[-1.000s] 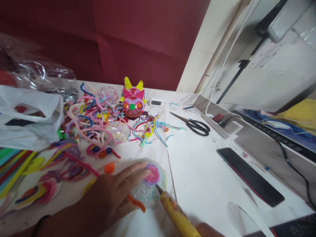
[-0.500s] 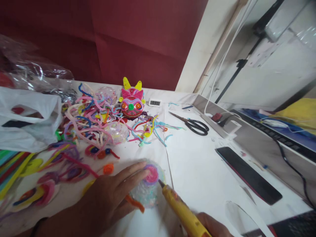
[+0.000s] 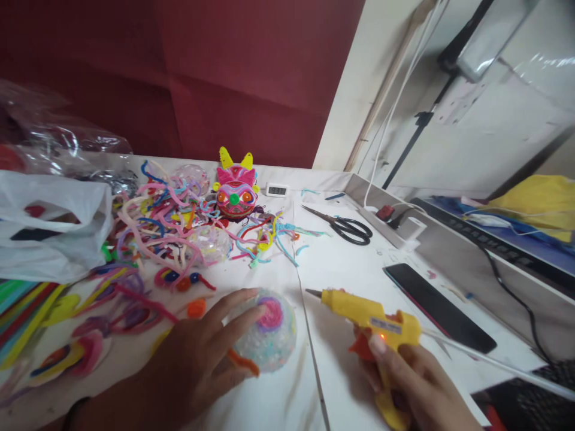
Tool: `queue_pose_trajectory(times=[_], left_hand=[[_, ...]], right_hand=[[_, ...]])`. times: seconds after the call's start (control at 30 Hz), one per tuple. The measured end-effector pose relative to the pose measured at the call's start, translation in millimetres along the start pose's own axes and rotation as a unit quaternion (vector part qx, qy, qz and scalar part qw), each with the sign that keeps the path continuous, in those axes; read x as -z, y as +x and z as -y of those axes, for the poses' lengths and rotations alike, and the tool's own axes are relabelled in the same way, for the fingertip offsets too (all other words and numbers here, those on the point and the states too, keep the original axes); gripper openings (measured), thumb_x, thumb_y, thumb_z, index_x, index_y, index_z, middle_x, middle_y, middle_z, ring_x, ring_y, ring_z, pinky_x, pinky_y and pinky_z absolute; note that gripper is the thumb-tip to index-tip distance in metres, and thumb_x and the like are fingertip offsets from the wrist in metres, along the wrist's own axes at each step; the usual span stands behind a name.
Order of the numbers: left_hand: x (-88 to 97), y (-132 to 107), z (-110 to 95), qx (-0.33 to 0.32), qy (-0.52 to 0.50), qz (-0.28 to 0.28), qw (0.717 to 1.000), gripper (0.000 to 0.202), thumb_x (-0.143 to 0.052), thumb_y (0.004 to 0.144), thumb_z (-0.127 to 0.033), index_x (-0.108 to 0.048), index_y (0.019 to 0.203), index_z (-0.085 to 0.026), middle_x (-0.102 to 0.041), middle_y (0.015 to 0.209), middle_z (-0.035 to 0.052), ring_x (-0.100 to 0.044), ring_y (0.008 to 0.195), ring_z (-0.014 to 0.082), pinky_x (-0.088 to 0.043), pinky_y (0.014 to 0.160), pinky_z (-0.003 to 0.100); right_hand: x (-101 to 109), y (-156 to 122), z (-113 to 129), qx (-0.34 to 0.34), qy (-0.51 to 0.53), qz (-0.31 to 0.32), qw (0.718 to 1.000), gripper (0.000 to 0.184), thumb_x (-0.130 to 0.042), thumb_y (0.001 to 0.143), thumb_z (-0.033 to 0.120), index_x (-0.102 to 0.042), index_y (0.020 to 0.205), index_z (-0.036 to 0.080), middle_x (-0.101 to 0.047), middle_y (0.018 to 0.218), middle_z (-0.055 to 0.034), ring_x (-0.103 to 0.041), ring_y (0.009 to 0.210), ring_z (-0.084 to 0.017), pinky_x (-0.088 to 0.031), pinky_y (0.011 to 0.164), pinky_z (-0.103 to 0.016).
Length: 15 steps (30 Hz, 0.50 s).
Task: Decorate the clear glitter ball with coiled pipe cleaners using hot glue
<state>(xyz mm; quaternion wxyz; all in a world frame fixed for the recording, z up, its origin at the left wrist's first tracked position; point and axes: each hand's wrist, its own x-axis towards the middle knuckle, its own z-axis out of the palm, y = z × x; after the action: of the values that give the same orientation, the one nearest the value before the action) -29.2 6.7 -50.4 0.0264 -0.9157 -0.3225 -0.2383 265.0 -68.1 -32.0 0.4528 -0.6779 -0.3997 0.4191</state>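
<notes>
My left hand (image 3: 204,350) is closed on the near side of a clear, speckled ball (image 3: 274,350), its fingertips by a pink and purple coil (image 3: 269,314) on top. A short orange pipe cleaner (image 3: 243,361) sticks out from under those fingers. Off to the right, my right hand (image 3: 404,371) grips a yellow hot glue gun (image 3: 359,308). The gun's metal nozzle points left at the ball, a gap apart from it, and a small red light glows on its body. An orange coil (image 3: 196,308) lies behind my left hand.
Tangled pipe cleaners (image 3: 155,230) and a pink lion-like head (image 3: 236,197) stand at the back left, near a white plastic bag (image 3: 49,257). Black-handled scissors (image 3: 353,230), a small digital clock (image 3: 275,190) and a dark phone (image 3: 438,305) lie farther right. A white cord trails from the glue gun.
My right hand has pulled the glue gun back from the coil, up and to the right, and turned it more level. The left hand stays on the ball.
</notes>
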Motion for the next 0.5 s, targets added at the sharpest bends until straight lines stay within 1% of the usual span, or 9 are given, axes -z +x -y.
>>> queue_pose_trajectory(times=[0.03,0.1,0.17,0.2,0.27,0.33,0.43,0.5], left_hand=[[1.3,0,0,0.005,-0.001,-0.005,1.0,0.049,-0.051,0.094,-0.037,-0.039,0.141,-0.026,-0.054,0.137,0.0106,-0.062,0.115,0.0246,-0.057,0.076,0.027],[3.8,-1,-2,0.017,-0.004,-0.014,1.0,0.051,-0.052,0.093,-0.046,-0.041,0.139,-0.025,-0.057,0.128,0.0106,-0.067,0.101,0.0227,-0.056,0.07,0.026],[6.6,-3,-4,0.026,-0.011,-0.023,0.999,0.051,-0.046,0.095,-0.048,-0.04,0.14,-0.025,-0.057,0.123,0.0102,-0.067,0.093,0.0211,-0.055,0.068,0.027],[8.3,-3,-5,0.028,-0.017,-0.028,0.999,0.049,-0.042,0.097,-0.045,-0.039,0.142,-0.025,-0.057,0.122,0.0098,-0.067,0.092,0.0207,-0.054,0.069,0.028],[11.8,-3,-7,0.029,-0.038,-0.03,0.998,0.045,-0.034,0.099,-0.035,-0.038,0.143,-0.025,-0.056,0.12,0.0084,-0.065,0.089,0.0197,-0.053,0.069,0.029],[14.9,-1,-9,0.03,-0.067,-0.032,0.997,0.042,-0.03,0.099,-0.027,-0.039,0.14,-0.028,-0.057,0.116,0.006,-0.064,0.084,0.0185,-0.051,0.068,0.029],[16.9,2,-10,0.036,-0.107,-0.043,0.993,0.038,-0.03,0.098,-0.02,-0.041,0.134,-0.029,-0.06,0.107,0.003,-0.063,0.083,0.018,-0.049,0.071,0.029],[16.5,3,-9,0.035,-0.116,-0.052,0.991,0.035,-0.032,0.098,-0.018,-0.043,0.129,-0.029,-0.061,0.101,0.0018,-0.063,0.083,0.0178,-0.048,0.071,0.028]], right_hand=[[4,6,2,-0.023,0.022,0.009,0.999,0.05,-0.069,0.07,0.067,-0.059,0.06,0.019,-0.056,0.054,-0.001,-0.045,0.047,-0.012,-0.035,0.044,-0.024],[12,17,6,-0.056,0.058,0.05,0.995,0.048,-0.076,0.066,0.061,-0.057,0.061,0.017,-0.055,0.054,0.0007,-0.043,0.049,-0.009,-0.031,0.046,-0.022],[20,27,11,-0.06,0.073,0.103,0.99,0.042,-0.078,0.066,0.054,-0.059,0.066,0.016,-0.054,0.054,0.0019,-0.041,0.05,-0.008,-0.028,0.047,-0.021],[24,31,13,-0.058,0.072,0.13,0.987,0.04,-0.078,0.067,0.052,-0.06,0.067,0.016,-0.054,0.054,0.0022,-0.041,0.05,-0.008,-0.028,0.048,-0.021],[30,38,19,-0.057,0.057,0.165,0.983,0.039,-0.078,0.068,0.051,-0.06,0.069,0.016,-0.054,0.053,0.0023,-0.04,0.05,-0.007,-0.027,0.048,-0.02],[35,43,25,-0.059,0.042,0.172,0.983,0.039,-0.081,0.066,0.05,-0.061,0.07,0.016,-0.056,0.056,0.0021,-0.042,0.051,-0.007,-0.028,0.048,-0.02],[39,49,32,-0.044,0.044,0.189,0.98,0.042,-0.086,0.061,0.047,-0.064,0.079,0.016,-0.06,0.066,0.0014,-0.048,0.055,-0.008,-0.031,0.049,-0.019],[40,53,35,-0.026,0.055,0.222,0.973,0.043,-0.085,0.063,0.046,-0.065,0.086,0.017,-0.062,0.071,0.0009,-0.051,0.058,-0.008,-0.033,0.05,-0.019]])
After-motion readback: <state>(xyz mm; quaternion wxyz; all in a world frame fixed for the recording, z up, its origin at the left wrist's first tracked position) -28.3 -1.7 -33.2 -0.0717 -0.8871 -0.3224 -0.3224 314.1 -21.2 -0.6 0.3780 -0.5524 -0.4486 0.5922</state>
